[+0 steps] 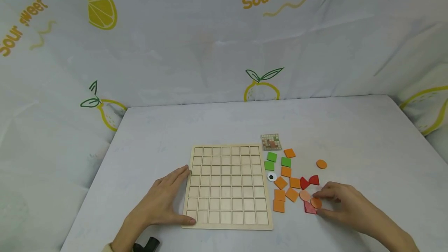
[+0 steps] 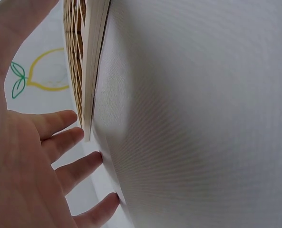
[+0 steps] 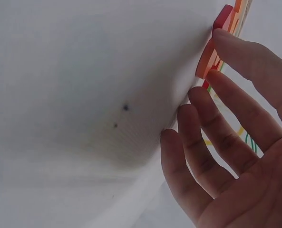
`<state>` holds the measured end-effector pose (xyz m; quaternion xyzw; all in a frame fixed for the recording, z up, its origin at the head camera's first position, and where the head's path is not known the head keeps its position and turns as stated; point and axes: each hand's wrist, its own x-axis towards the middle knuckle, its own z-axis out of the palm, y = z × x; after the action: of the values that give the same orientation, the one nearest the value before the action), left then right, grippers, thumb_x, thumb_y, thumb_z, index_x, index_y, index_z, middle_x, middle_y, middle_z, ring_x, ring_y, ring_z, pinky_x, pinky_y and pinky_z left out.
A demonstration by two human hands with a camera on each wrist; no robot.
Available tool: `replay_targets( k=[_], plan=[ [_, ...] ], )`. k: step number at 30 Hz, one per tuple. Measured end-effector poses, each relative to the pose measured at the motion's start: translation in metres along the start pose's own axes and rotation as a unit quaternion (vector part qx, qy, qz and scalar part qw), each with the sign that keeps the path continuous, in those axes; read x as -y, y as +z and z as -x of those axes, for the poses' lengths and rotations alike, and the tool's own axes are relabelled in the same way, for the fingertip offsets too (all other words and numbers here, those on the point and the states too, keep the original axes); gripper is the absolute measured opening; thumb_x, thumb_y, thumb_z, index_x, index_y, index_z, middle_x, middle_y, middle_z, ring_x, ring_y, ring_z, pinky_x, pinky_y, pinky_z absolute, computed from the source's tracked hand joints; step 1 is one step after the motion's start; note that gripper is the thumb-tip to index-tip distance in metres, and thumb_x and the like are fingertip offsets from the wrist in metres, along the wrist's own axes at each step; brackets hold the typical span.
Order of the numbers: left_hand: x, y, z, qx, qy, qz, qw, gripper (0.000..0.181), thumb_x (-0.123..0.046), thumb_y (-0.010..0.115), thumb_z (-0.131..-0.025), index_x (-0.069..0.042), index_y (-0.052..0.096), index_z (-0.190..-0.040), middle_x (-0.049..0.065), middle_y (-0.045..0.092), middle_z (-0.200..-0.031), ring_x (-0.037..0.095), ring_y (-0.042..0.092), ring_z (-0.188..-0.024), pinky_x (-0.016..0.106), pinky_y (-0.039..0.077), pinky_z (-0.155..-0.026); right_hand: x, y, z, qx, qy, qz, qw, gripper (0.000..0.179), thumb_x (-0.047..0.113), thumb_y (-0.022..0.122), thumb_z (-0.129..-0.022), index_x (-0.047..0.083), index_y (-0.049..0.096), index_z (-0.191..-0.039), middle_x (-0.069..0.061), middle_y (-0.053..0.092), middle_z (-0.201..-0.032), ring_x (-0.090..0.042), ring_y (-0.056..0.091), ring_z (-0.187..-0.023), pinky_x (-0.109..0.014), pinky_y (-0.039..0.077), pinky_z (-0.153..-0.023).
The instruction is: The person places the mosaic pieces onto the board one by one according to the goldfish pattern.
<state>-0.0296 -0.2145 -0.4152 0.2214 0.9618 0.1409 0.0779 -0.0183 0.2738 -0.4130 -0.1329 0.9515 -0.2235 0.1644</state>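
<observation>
My left hand (image 1: 161,199) lies spread at the left side of a wooden grid board (image 1: 227,226), its thumb over the lower left corner and its fingertips by the left edge. In the left wrist view the fingers (image 2: 67,142) are straight beside the board's side (image 2: 91,66). To the right of the board, my right hand (image 1: 350,209) pinches an orange disc (image 1: 316,203) between thumb and index finger. The right wrist view shows that disc (image 3: 206,59) between the two fingertips, low at the table. Touching or close to it are a peach disc (image 1: 304,195) and a pinkish-red piece (image 1: 309,207).
Several orange squares (image 1: 279,206), green squares (image 1: 286,161) and two red quarter-round pieces (image 1: 314,180) lie right of the board. Among them is a white eye disc (image 1: 271,176). Another orange disc (image 1: 321,164) lies apart. A small pattern card (image 1: 271,142) sits behind the squares.
</observation>
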Motion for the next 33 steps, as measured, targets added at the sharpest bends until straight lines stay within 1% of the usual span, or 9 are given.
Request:
replay_targets(
  k=[4, 8, 12, 17, 19, 22, 26, 29, 33],
  plan=[
    [0.0, 0.0, 0.0, 0.003, 0.001, -0.002, 1.0, 0.13, -0.085, 0.078, -0.059, -0.006, 0.041, -0.155, 0.01, 0.04, -0.164, 0.033, 0.042, -0.149, 0.06, 0.044, -0.109, 0.0, 0.001, -0.002, 0.003, -0.003, 0.007, 1.0, 0.034, 0.026, 0.091, -0.074, 0.012, 0.081, -0.104, 0.013, 0.067, -0.09, 0.005, 0.051, -0.079, -0.016, 0.055, -0.071],
    [0.0, 0.001, -0.001, 0.013, 0.001, 0.0, 0.9999, 0.131, -0.083, 0.079, -0.057, -0.006, 0.041, -0.155, 0.011, 0.039, -0.164, 0.036, 0.041, -0.15, 0.062, 0.043, -0.109, 0.001, 0.002, -0.003, 0.001, -0.011, 0.014, 0.9998, 0.029, 0.024, 0.09, -0.075, 0.013, 0.081, -0.101, 0.013, 0.066, -0.087, 0.005, 0.05, -0.078, -0.017, 0.055, -0.071],
    [0.001, 0.0, 0.0, 0.017, 0.006, -0.005, 0.9998, 0.133, -0.084, 0.08, -0.055, -0.005, 0.041, -0.155, 0.012, 0.039, -0.164, 0.038, 0.041, -0.149, 0.063, 0.042, -0.109, 0.004, 0.002, -0.004, -0.002, -0.002, 0.016, 0.9999, 0.025, 0.023, 0.089, -0.076, 0.015, 0.082, -0.099, 0.013, 0.066, -0.086, 0.005, 0.051, -0.077, -0.017, 0.056, -0.071],
    [0.001, 0.0, 0.0, 0.014, 0.012, -0.01, 0.9998, 0.134, -0.085, 0.079, -0.054, -0.006, 0.04, -0.155, 0.012, 0.038, -0.165, 0.038, 0.041, -0.149, 0.063, 0.043, -0.109, 0.008, 0.0, -0.005, -0.007, 0.015, 0.008, 0.9998, 0.027, 0.024, 0.089, -0.076, 0.013, 0.081, -0.1, 0.011, 0.072, -0.088, 0.0, 0.059, -0.077, -0.02, 0.058, -0.072],
    [0.001, 0.0, -0.001, 0.015, 0.01, -0.011, 0.9998, 0.134, -0.085, 0.079, -0.054, -0.007, 0.04, -0.156, 0.011, 0.038, -0.165, 0.038, 0.04, -0.15, 0.063, 0.042, -0.109, 0.009, -0.001, -0.004, -0.012, 0.014, 0.003, 0.9998, 0.029, 0.025, 0.089, -0.076, 0.012, 0.081, -0.1, 0.01, 0.075, -0.089, -0.001, 0.062, -0.077, -0.021, 0.059, -0.073],
    [0.001, -0.001, -0.001, 0.015, 0.009, -0.01, 0.9998, 0.134, -0.085, 0.079, -0.054, -0.007, 0.04, -0.156, 0.01, 0.038, -0.165, 0.038, 0.04, -0.15, 0.063, 0.042, -0.109, 0.012, -0.003, -0.004, -0.029, -0.01, -0.008, 0.9995, 0.027, 0.023, 0.089, -0.076, 0.012, 0.081, -0.1, 0.009, 0.077, -0.09, -0.001, 0.066, -0.078, -0.022, 0.06, -0.072],
    [0.0, -0.001, 0.0, 0.016, 0.009, -0.007, 0.9998, 0.134, -0.085, 0.079, -0.054, -0.007, 0.041, -0.155, 0.011, 0.039, -0.164, 0.04, 0.04, -0.149, 0.065, 0.042, -0.108, 0.019, -0.003, -0.005, -0.051, -0.055, -0.019, 0.997, 0.021, 0.017, 0.087, -0.077, 0.015, 0.081, -0.096, 0.011, 0.078, -0.089, 0.005, 0.064, -0.078, -0.019, 0.059, -0.07],
    [-0.001, -0.002, 0.0, 0.019, 0.008, -0.01, 0.9997, 0.134, -0.085, 0.079, -0.054, -0.006, 0.041, -0.155, 0.011, 0.039, -0.164, 0.04, 0.04, -0.149, 0.065, 0.042, -0.108, 0.027, -0.003, -0.009, -0.068, -0.075, -0.027, 0.9945, 0.019, 0.015, 0.086, -0.077, 0.015, 0.081, -0.095, 0.013, 0.077, -0.087, 0.006, 0.061, -0.076, -0.019, 0.058, -0.069],
    [-0.002, -0.002, 0.0, 0.025, 0.003, -0.016, 0.9996, 0.134, -0.084, 0.08, -0.054, -0.007, 0.039, -0.156, 0.01, 0.038, -0.165, 0.039, 0.039, -0.15, 0.063, 0.042, -0.11, 0.038, -0.004, -0.015, -0.088, -0.098, -0.031, 0.9907, 0.022, 0.014, 0.087, -0.076, 0.01, 0.081, -0.097, 0.013, 0.075, -0.086, 0.006, 0.059, -0.075, -0.02, 0.056, -0.066]
  ],
)
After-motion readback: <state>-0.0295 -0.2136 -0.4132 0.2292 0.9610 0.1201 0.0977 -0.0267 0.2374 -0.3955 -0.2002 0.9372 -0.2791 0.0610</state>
